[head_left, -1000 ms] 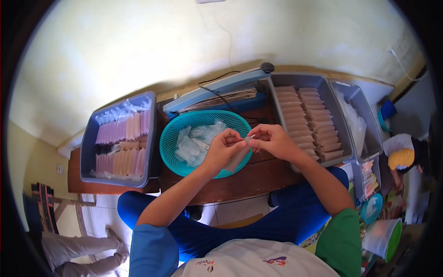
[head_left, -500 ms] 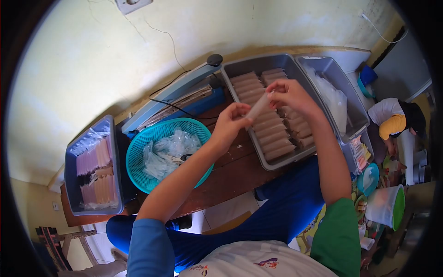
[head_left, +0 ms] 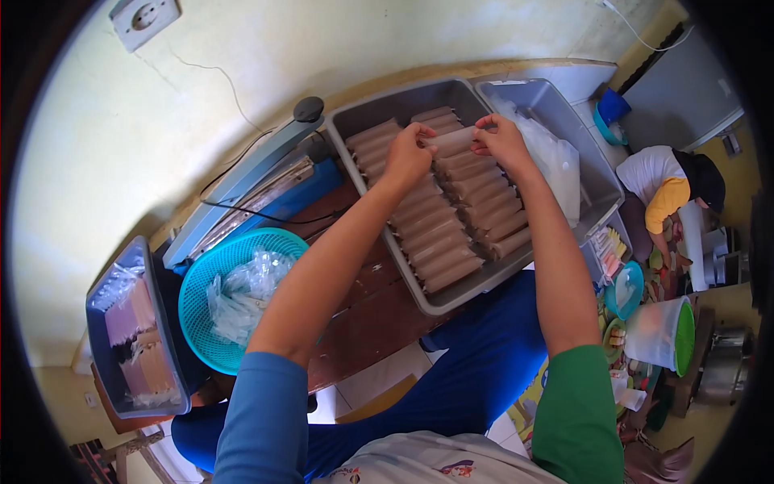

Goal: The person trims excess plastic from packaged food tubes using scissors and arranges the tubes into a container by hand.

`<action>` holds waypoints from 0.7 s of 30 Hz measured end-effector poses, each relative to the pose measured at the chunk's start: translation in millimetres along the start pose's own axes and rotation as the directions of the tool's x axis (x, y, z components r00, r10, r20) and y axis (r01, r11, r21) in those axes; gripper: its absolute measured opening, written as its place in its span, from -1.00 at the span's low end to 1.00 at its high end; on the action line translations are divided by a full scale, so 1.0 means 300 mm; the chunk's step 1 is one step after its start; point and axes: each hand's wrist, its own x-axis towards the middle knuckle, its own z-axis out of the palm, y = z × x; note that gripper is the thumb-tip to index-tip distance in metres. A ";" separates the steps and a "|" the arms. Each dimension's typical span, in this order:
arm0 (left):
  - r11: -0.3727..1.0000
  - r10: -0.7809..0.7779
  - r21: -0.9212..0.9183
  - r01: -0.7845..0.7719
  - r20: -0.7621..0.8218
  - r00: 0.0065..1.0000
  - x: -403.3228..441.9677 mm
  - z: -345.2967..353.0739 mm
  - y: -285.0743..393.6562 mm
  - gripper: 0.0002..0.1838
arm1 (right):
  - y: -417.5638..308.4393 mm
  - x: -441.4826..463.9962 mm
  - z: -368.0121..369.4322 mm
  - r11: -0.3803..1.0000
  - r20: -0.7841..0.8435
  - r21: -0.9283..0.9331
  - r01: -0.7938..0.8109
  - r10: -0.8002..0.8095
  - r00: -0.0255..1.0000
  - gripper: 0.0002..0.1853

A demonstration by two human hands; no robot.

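A brown, filled plastic tube packet (head_left: 451,143) is stretched level between my two hands above the grey tub. My left hand (head_left: 409,155) pinches its left end with thumb and fingers. At the other end, my right hand (head_left: 501,145) closes its fingertips on the packet. Beneath them the grey tub (head_left: 442,306) holds two long columns of similar brown packets (head_left: 431,226), laid side by side. My hands and forearms hide part of these columns.
A blue impulse sealer (head_left: 242,177) with a black cord lies left of the tub. Nearer stands a turquoise basket (head_left: 189,298) of clear plastic, beside a bin (head_left: 181,395) of purple and brown packets. Rightward, another grey tub (head_left: 601,206) holds clear bags; a person (head_left: 657,181) bends beyond.
Both hands have moved farther over the tub with the packet, which has gone from slanted to nearly level. My view has shifted, so the tub and basket appear farther left.
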 end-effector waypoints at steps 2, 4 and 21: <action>0.993 0.024 0.117 -0.026 0.015 1.000 0.037 0.033 -0.009 -0.72 | 0.032 0.019 -0.010 1.000 -0.038 0.011 -0.006 0.007 0.999 -0.73; 0.985 0.036 0.169 -0.043 0.043 0.998 0.062 0.054 -0.001 -0.72 | 0.036 0.023 -0.020 0.998 -0.037 -0.053 -0.035 0.033 0.999 -0.69; 0.802 0.220 0.517 -0.300 0.211 0.952 0.046 0.074 -0.051 -0.70 | 0.064 0.023 -0.003 0.958 0.009 -0.271 -0.091 0.097 0.995 -0.56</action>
